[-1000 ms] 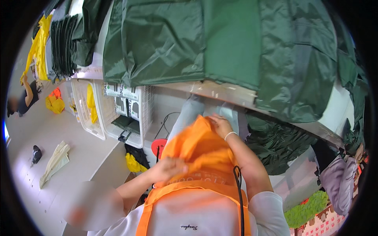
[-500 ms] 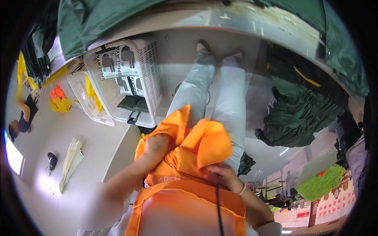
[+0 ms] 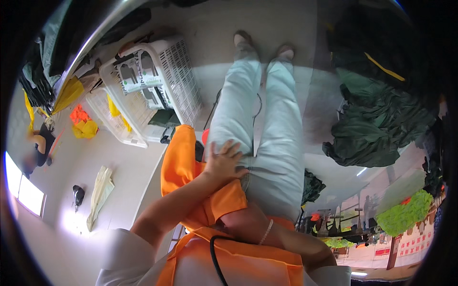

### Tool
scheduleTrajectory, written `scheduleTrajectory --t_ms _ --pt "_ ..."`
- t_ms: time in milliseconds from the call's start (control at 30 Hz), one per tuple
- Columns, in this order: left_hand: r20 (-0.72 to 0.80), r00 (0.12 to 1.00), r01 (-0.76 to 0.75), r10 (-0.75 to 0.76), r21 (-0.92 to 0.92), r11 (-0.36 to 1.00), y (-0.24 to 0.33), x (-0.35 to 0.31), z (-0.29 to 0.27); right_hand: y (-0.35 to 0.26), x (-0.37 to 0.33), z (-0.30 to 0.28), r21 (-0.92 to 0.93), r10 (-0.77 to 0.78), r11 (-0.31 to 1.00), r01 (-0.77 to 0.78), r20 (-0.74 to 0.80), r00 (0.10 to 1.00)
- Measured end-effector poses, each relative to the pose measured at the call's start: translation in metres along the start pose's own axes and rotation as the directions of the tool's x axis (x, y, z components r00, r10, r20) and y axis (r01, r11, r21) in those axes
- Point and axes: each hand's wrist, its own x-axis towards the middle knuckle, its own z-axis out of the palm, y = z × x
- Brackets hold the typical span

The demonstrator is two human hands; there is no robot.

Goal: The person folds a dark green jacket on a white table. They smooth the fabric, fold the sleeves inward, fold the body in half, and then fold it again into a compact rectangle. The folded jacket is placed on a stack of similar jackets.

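The wearer's left hand [image 3: 224, 163] lies spread over the upper left thigh of the pale trousers [image 3: 280, 121], fingers apart. The orange apron [image 3: 177, 169] is bunched beneath that forearm, one part jutting out to the hand's left and another hanging between the two hands. The right hand [image 3: 242, 220] crosses low in front of the waist, below the left, partly under the apron; I can't tell from here whether its hidden fingers pinch the cloth. A beaded bracelet [image 3: 267, 232] circles that wrist, and a black cord [image 3: 216, 260] hangs just below it. Beyond the left hand, to its left, stands a white basket [image 3: 183, 71] of packages; well right of both hands sits a dark green heap [image 3: 377, 126].
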Motion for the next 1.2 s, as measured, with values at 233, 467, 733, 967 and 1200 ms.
scheduleTrajectory --t_ms 233,467,733,967,1200 --pt "-0.317 0.948 -0.054 0.017 -0.107 0.993 0.005 -0.043 0.034 0.002 -0.018 -0.019 -0.102 0.089 0.994 -0.048 0.446 0.891" --pt "-0.481 0.844 -0.474 0.238 -0.46 0.75 0.019 -0.043 0.01 0.018 -0.033 -0.028 0.056 0.027 0.996 -0.063 0.5 0.866" --pt "-0.485 0.852 -0.46 0.196 -0.517 0.721 0.039 -0.04 0.005 0.076 -0.067 -0.108 -0.072 0.508 0.842 -0.535 0.441 0.74" --pt "-0.34 0.917 -0.362 0.208 -0.493 0.791 0.044 -0.051 -0.028 0.156 -0.035 -0.06 -0.418 -0.036 0.908 0.002 -0.073 0.997" --pt "-0.201 0.976 -0.19 0.077 -0.633 0.75 0.038 -0.068 -0.029 0.164 -0.082 -0.07 -0.354 0.006 0.935 0.036 0.117 0.993"
